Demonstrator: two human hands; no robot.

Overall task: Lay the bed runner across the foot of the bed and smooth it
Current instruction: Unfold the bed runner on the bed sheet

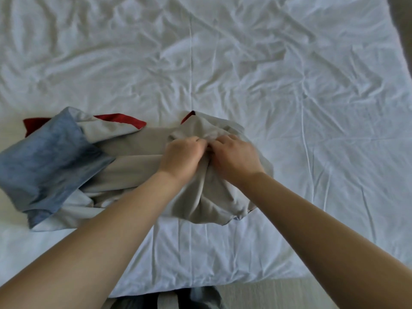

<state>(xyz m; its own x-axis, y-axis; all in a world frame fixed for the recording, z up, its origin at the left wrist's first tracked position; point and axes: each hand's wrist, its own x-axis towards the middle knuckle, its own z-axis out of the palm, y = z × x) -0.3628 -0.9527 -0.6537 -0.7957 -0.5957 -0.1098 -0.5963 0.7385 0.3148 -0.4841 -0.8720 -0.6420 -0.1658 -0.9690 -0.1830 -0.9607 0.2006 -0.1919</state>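
Note:
The bed runner lies bunched in a heap near the foot of the bed, left of centre. It shows a grey side, a blue end panel at the left and red strips at its far edge. My left hand and my right hand sit side by side on the right part of the heap, fingers curled into the grey cloth and pinching a fold between them. The bed is covered by a wrinkled white sheet.
The foot edge of the bed runs along the bottom, with pale floor beyond it. The right edge of the bed slants down the top right corner. Dark clothing shows at the bottom centre.

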